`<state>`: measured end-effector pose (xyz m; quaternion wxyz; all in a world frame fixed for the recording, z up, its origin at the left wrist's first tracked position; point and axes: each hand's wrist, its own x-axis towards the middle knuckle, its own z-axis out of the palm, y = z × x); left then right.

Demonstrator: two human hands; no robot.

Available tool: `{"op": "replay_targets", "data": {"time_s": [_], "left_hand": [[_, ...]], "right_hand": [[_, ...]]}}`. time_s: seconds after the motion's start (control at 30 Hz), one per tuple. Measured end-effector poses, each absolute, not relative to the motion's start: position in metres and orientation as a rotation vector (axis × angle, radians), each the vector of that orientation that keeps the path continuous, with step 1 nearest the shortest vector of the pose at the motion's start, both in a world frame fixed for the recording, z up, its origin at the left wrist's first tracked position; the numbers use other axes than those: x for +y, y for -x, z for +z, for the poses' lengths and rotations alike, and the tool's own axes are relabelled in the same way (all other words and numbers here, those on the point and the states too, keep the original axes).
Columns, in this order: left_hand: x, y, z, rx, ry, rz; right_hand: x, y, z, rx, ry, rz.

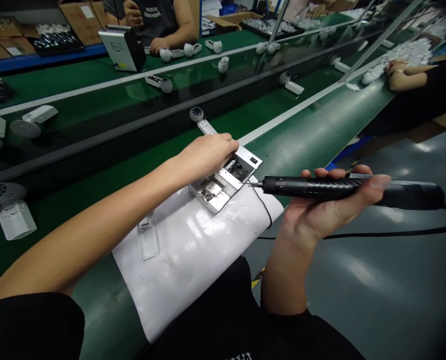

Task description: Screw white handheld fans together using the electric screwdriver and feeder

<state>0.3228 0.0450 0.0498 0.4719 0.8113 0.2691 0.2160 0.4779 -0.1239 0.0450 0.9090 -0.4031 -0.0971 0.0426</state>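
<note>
Head view: right hand (pixel 331 200) grips electric screwdriver (pixel 343 189).

A green desk (pixel 313 130) runs from 7 o'clock up to 1 o'clock. A glossy white mat (pixel 185 250) lies on its near edge, carrying a metal fixture (pixel 223 182) at its 1 o'clock corner and a clear plastic piece (pixel 148 240) at 9 o'clock. White camera units (pixel 11 210) rest at 9 o'clock, others (pixel 290 82) toward 12 o'clock.
</note>
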Motion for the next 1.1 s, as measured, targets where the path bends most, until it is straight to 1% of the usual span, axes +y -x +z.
{"op": "replay_targets", "data": {"time_s": [0.1,0.23,0.47,0.87,1.0,1.1], "left_hand": [[0.015,-0.305,0.058,0.543,-1.821,0.665],[-0.022,-0.291,0.051,0.421,-1.626,0.639],[-0.028,-0.305,0.024,0.587,-1.392,0.666],[-0.035,-0.306,0.015,0.618,-1.112,0.56],[-0.044,-0.291,0.007,0.682,-1.062,0.51],[-0.057,-0.273,-0.002,0.74,-0.952,0.586]], "right_hand": [[-0.116,-0.478,0.044,-0.165,0.824,0.13],[-0.101,-0.477,0.039,-0.148,0.714,0.268],[-0.074,-0.481,0.024,-0.133,0.67,0.368],[-0.071,-0.48,0.027,-0.164,0.712,0.379],[-0.068,-0.48,0.034,-0.151,0.746,0.281],[-0.069,-0.481,0.039,-0.143,0.771,0.226]]}}
